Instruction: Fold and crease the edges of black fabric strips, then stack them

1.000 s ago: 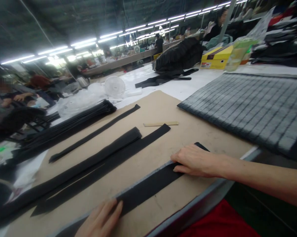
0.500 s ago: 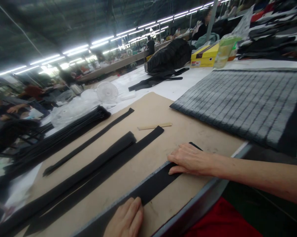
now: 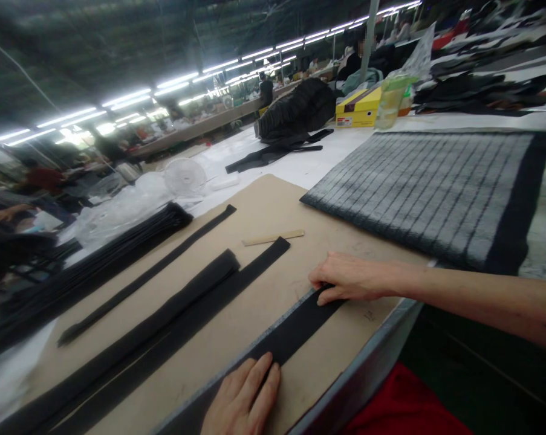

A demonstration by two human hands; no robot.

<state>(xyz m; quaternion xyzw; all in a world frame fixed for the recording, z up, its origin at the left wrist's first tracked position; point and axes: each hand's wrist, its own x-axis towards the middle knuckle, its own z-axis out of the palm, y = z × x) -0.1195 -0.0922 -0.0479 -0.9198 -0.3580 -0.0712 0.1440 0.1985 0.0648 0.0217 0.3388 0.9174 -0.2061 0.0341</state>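
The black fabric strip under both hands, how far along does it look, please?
Done, seemingly: thin grey edging lies along the far side of the strip. In hand: the left hand and right hand rest on it. Left, perhaps: the loose black fabric strips and long black bundle lie untouched; whether finished or waiting, I cannot tell.

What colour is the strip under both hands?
Strip: black, with grey far edge; clearest in head view.

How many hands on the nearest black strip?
2: left hand on the black strip at the picture's bottom edge, right hand farther up it, to the right. No third visible.
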